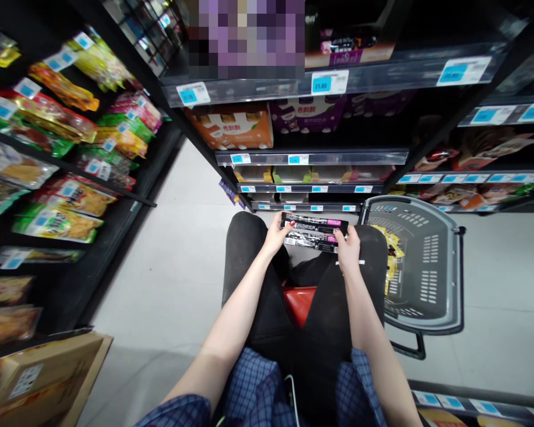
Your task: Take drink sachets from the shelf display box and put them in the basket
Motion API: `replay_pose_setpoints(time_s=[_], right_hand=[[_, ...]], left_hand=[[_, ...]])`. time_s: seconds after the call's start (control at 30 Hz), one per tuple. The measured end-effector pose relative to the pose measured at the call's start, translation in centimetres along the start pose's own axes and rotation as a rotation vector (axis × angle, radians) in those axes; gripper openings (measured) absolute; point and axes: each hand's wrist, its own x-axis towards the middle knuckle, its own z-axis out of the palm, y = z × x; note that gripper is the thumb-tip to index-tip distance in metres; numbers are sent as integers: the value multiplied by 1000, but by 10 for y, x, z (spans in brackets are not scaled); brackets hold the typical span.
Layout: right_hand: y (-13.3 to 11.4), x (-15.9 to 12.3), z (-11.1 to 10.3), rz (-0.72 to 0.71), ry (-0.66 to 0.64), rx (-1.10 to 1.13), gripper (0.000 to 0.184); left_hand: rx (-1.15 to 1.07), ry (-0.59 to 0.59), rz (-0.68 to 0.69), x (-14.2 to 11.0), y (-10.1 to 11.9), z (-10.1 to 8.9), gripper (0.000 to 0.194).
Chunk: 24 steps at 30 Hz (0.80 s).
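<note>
I am crouched in a shop aisle with both arms stretched out over my knees. My left hand (276, 235) grips the left end of two long black packets (314, 231) with pink labels. My right hand (347, 247) holds their right end, fingers curled round them. The packets lie level, one above the other, just in front of the lowest shelf.
A grey shopping basket (431, 267) stands on the floor to my right, with yellow packets (391, 249) inside. Shelves of boxed goods (311, 157) rise ahead. Hanging snack bags (62, 196) fill the left rack. A cardboard box (40, 373) sits at lower left.
</note>
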Motion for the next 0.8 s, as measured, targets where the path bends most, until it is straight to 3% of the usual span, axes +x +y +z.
replay_pose_setpoints(time_s=[0.1, 0.37, 0.43, 0.6, 0.67, 0.8], right_hand=[[9, 2, 1, 26, 3, 24, 26], [20, 5, 2, 80, 43, 61, 32], [19, 5, 2, 82, 57, 67, 36], [16, 5, 1, 89, 103, 73, 40], [15, 5, 0, 94, 120, 71, 40], [14, 5, 0, 97, 114, 57, 39]], left_hand=[[30, -7, 34, -1, 3, 1, 51], [111, -34, 3, -1, 1, 2, 29], [109, -67, -10, -2, 3, 2, 36], [73, -237, -124, -8, 10, 3, 75], [61, -253, -144, -9, 10, 3, 76], [46, -214, -147, -7, 8, 3, 58]])
